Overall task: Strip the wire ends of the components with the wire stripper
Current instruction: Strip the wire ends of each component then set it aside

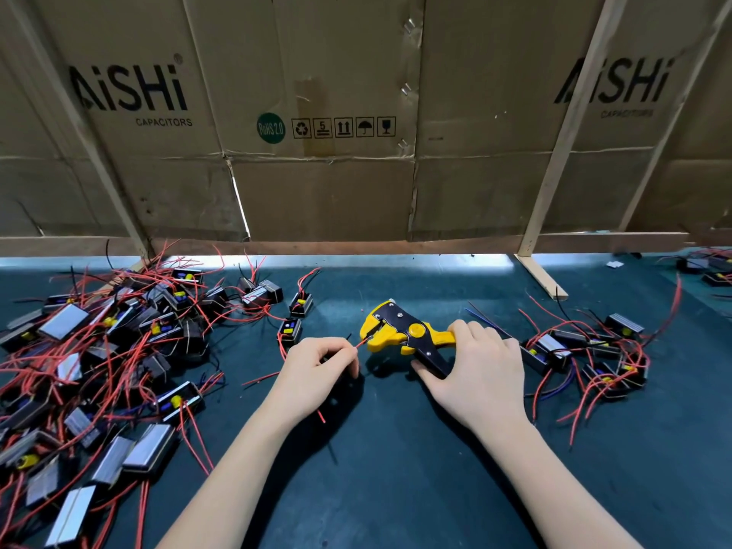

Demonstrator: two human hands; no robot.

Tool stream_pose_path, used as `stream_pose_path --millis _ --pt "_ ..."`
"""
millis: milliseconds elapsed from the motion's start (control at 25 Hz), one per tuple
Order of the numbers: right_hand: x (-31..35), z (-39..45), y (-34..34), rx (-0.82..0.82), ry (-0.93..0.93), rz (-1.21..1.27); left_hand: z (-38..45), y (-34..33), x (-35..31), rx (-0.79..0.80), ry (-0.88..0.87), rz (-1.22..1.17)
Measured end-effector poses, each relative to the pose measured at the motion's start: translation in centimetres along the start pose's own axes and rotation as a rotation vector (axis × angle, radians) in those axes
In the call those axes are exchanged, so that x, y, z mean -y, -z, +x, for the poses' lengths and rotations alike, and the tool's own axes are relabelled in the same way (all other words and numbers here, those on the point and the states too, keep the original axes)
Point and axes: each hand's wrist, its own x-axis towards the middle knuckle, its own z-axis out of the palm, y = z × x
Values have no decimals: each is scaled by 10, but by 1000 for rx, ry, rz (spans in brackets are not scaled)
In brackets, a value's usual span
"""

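Cardboard walls [317, 192] back a green mat [396, 449]; at centre frame, left hand [317, 368] pinches a red wire [361, 344] feeding the yellow wire stripper [400, 330] gripped by right hand [481, 370].

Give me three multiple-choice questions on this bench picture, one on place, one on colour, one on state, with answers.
1. The bigger pile of components lies:
A. left
B. right
C. behind the cardboard

2. The wire held at the stripper's mouth is:
A. blue
B. red
C. green

3. The right hand:
A. lies flat
B. grips the stripper's handles
C. holds a component

Answers:
1 A: the large pile spreads left of the left hand.
2 B: the red wire meets the wire stripper.
3 B: the right hand wraps the handles.
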Motion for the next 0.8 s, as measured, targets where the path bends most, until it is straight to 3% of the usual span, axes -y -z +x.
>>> stream_pose_path --millis 480,800 --pt "1 2 8 91 -46 9 -2 -1 -4 -20 -19 45" --pt "1 2 5 43 -54 -74 -1 -1 0 -4 -48 67"
